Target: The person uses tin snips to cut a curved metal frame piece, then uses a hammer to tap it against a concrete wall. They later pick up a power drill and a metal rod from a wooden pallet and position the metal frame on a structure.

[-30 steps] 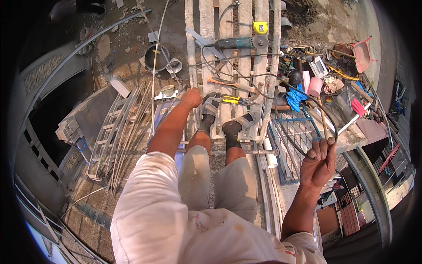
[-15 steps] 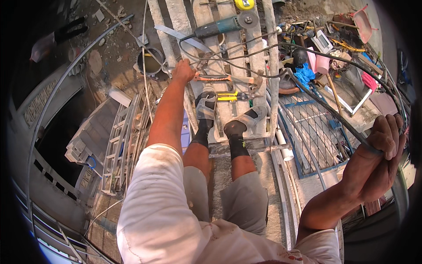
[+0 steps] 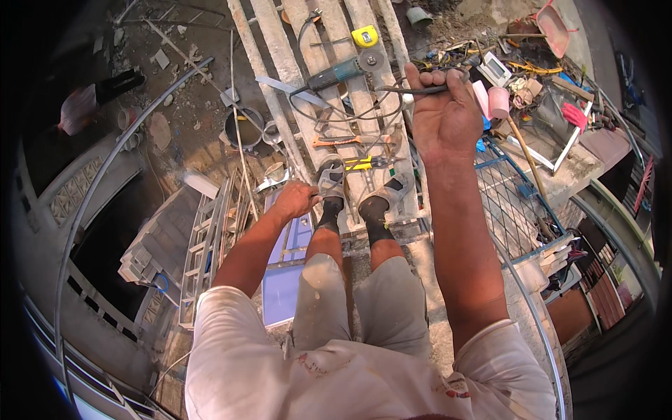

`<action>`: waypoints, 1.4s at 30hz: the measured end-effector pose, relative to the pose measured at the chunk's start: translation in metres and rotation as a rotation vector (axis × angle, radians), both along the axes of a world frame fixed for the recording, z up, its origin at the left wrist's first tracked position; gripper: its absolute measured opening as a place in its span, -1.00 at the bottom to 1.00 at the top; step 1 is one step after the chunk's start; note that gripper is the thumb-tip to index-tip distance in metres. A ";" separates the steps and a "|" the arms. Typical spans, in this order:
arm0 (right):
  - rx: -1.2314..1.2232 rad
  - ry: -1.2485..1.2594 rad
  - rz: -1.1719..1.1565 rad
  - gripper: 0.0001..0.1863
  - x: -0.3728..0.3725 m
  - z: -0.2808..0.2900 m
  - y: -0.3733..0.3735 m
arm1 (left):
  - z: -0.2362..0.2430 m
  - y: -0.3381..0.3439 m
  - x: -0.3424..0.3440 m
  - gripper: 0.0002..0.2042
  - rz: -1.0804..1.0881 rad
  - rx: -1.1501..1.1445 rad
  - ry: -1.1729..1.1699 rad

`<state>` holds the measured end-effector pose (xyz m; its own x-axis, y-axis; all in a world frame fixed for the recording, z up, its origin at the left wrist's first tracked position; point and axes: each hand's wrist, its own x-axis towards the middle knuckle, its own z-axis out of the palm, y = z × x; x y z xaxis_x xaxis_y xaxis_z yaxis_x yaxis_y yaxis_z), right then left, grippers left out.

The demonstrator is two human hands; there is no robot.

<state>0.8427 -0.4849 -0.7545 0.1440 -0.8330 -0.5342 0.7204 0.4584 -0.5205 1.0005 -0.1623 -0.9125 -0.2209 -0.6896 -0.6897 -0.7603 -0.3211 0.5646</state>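
My right hand [image 3: 448, 115] is raised palm up at the right of the planks, its thumb and fingers closed on a black cable [image 3: 427, 89]. Beside my left sandal [image 3: 331, 183], my left hand [image 3: 297, 199] is low with curled fingers; what they hold, if anything, is hidden. On the planks ahead of my feet lie an orange-handled hammer [image 3: 350, 141] and yellow-handled pliers [image 3: 360, 164]. Farther off are a teal angle grinder [image 3: 336, 74], its cord looped toward me, a flat metal strip [image 3: 288, 89] and a yellow tape measure [image 3: 365, 36].
I stand on pale, gapped planks [image 3: 290, 59]. A bucket [image 3: 243, 127] stands at their left. A blue metal grille [image 3: 518, 192], a white frame [image 3: 556, 164] and mixed debris lie to the right. A ladder [image 3: 199, 241] is at the left; farther left is another person [image 3: 80, 108].
My left hand has drawn back from beside the hammer to near my left sandal. My right hand has swung from the far right in toward the planks, with the cable in it.
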 end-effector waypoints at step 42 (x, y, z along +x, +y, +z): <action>0.731 0.315 0.418 -0.87 -0.089 0.096 0.178 | 0.354 0.002 -0.040 -0.71 0.191 -0.033 0.448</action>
<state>0.7542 -0.3071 -0.6587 0.1160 -0.1823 -0.9764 0.2936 0.9454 -0.1416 0.9608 -0.1605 -0.5590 -0.3587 -0.7665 -0.5327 -0.3696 -0.4074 0.8351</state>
